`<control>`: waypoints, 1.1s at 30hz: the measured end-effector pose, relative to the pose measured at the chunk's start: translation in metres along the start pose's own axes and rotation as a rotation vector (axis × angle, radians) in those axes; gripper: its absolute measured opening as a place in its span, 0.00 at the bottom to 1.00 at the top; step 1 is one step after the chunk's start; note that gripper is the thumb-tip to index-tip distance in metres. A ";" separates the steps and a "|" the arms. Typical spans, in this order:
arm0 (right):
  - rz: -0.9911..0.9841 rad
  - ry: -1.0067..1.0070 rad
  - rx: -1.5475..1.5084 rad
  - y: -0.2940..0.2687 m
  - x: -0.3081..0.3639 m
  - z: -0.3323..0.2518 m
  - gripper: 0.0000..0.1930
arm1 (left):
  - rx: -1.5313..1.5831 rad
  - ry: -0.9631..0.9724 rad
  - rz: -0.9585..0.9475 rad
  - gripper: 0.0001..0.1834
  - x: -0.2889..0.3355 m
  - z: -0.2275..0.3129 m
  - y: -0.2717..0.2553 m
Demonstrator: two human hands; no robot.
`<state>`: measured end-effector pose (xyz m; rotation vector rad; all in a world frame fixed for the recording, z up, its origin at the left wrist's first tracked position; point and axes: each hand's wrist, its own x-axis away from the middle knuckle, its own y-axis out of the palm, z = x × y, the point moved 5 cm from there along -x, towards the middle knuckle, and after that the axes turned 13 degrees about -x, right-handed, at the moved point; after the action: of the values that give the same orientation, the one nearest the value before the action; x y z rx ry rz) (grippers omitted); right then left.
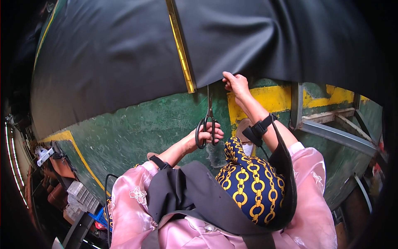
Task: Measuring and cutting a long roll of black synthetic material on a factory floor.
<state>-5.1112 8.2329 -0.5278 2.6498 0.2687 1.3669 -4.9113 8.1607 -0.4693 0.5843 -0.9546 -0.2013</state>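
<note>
A broad black sheet (124, 62), smooth like leather or vinyl, spreads across the far side and ends in a loose near edge. My left hand (212, 136) is closed round the black handles of a pair of scissors (210, 108). Their blades point away from me, with the tips at the sheet's edge; whether they touch it I cannot tell. Just right of the tips, my right hand (236, 84) pinches that edge, and folds run up from the grip. A gold-coloured straight strip (184, 62) lies on the sheet left of the scissors, its near end close to the edge.
Below the sheet is a worn green floor (157, 120) with yellow painted bands (271, 99). A grey metal frame (338, 132) stands at the right. White plastic crates (83, 196) and other clutter sit at the lower left. My dark apron (182, 191) hangs in front of me.
</note>
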 end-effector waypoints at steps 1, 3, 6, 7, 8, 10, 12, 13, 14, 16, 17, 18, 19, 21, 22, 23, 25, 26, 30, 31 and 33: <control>0.010 0.011 -0.006 -0.004 0.001 0.002 0.13 | 0.016 0.008 -0.001 0.35 -0.004 0.001 -0.001; 0.062 -0.031 -0.052 -0.007 0.003 0.006 0.13 | 0.019 0.024 0.016 0.36 -0.013 0.005 -0.006; 0.081 -0.032 -0.030 -0.011 0.005 0.010 0.14 | -0.023 0.056 0.075 0.37 -0.024 0.014 -0.015; 0.050 0.010 -0.004 -0.014 0.004 0.014 0.12 | -0.019 0.060 0.074 0.37 -0.027 0.016 -0.016; 0.048 0.008 0.001 -0.017 0.002 0.016 0.12 | -0.022 0.060 0.104 0.36 -0.029 0.018 -0.019; 0.060 -0.002 -0.003 -0.021 0.001 0.018 0.14 | -0.024 0.067 0.138 0.35 -0.032 0.020 -0.022; 0.042 0.070 -0.009 -0.020 0.001 0.022 0.15 | -0.144 0.001 0.208 0.32 -0.033 0.016 -0.024; 0.027 0.147 -0.019 -0.016 0.004 0.026 0.16 | -0.123 0.011 0.230 0.31 -0.033 0.015 -0.027; 0.020 0.145 -0.018 -0.011 0.007 0.028 0.16 | -0.123 0.016 0.236 0.31 -0.032 0.013 -0.028; -0.139 0.167 0.048 0.008 0.015 0.033 0.20 | -0.142 0.026 0.275 0.32 -0.036 0.006 -0.029; -0.182 0.191 0.088 0.010 0.012 0.041 0.20 | -0.249 0.032 0.297 0.33 -0.040 0.004 -0.030; -0.170 0.162 0.082 0.012 0.011 0.043 0.17 | -0.249 0.041 0.299 0.33 -0.043 0.001 -0.030; -0.153 0.153 0.075 0.011 0.008 0.044 0.17 | -0.211 0.059 0.309 0.32 -0.046 0.000 -0.028; -0.137 0.133 0.075 0.008 0.005 0.045 0.16 | -0.177 0.074 0.322 0.32 -0.048 0.000 -0.026; -0.143 0.125 0.081 0.009 0.005 0.046 0.16 | -0.177 0.082 0.327 0.32 -0.048 0.001 -0.027; -0.149 0.109 0.107 0.010 0.004 0.045 0.15 | -0.173 0.066 0.339 0.32 -0.047 0.001 -0.027; -0.165 0.095 0.123 0.014 0.003 0.042 0.15 | -0.142 0.061 0.365 0.32 -0.047 0.002 -0.030; -0.174 0.088 0.134 0.016 0.003 0.041 0.15 | -0.146 0.076 0.373 0.32 -0.046 0.003 -0.030; -0.139 0.037 0.119 0.009 0.005 0.040 0.16 | -0.265 0.044 0.408 0.33 -0.047 0.005 -0.026; -0.120 0.023 0.137 0.011 0.007 0.042 0.16 | -0.258 0.054 0.405 0.33 -0.047 0.002 -0.028; -0.144 0.045 0.104 0.012 0.006 0.046 0.15 | -0.174 0.065 0.402 0.32 -0.053 -0.011 -0.033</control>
<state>-5.0690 8.2208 -0.5468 2.6246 0.5390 1.4038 -4.9299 8.1588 -0.5296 0.2297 -0.9606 0.0936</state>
